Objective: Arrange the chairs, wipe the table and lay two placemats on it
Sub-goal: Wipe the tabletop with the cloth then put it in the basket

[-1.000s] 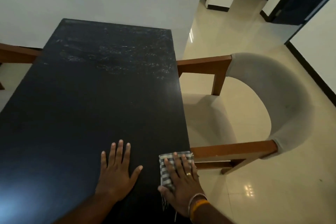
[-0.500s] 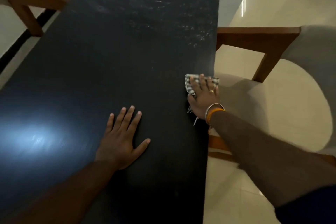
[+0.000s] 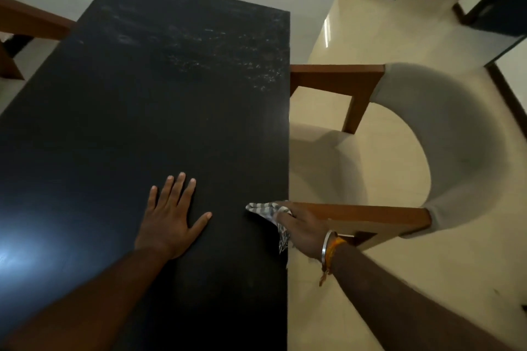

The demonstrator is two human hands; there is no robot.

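Note:
The long black table (image 3: 142, 111) runs away from me, with pale dusty smears at its far end (image 3: 216, 57). My left hand (image 3: 171, 214) lies flat on the near part of the top, fingers spread. My right hand (image 3: 302, 228) is at the table's right edge and holds a bunched grey-and-white checked cloth (image 3: 263, 208); one end of the cloth lies on the tabletop and another hangs below the hand. A chair (image 3: 445, 134) with a curved grey back and wooden arms stands at the right side, its arms reaching the table edge.
The wooden arm of a second chair (image 3: 31, 20) shows at the table's left side. A white wall stands behind the table's far end. Glossy cream floor tiles (image 3: 370, 25) stretch to the right toward dark doorways.
My right hand slid the cloth forward along the right edge, then back toward me, and the cloth is now bunched at the edge. My left hand stayed flat on the table.

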